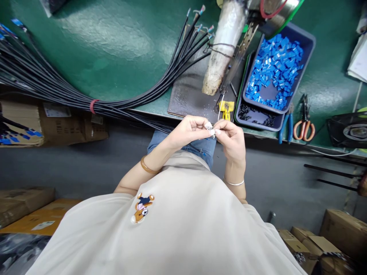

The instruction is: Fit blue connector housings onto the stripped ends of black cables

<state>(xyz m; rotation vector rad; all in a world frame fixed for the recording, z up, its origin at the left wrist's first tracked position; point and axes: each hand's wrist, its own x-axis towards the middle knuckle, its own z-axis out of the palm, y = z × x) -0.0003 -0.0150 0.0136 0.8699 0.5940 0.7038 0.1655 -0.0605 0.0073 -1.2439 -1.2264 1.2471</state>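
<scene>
Near the table edge, my left hand [192, 131] and my right hand [231, 138] meet over my lap, fingers pinched together. Between them is a small whitish piece [208, 126], gripped by my left fingers; its details are too small to tell. My right thumb and forefinger are closed at its other side, and what they hold is hidden. Just above my right hand stands a thin white strand [221, 106] beside a yellow tool [226, 109]. A wrapped, pale tapered object [222, 49] hangs over the dark board [186, 95].
Black cables [129, 103], tied with a red band, run across the table's left side. To the right are a bin of blue parts [275, 72], a lower bin of black parts [256, 116], blue-handled pliers [286, 124] and orange-handled pliers [304, 124]. Cardboard boxes [71, 122] stand below.
</scene>
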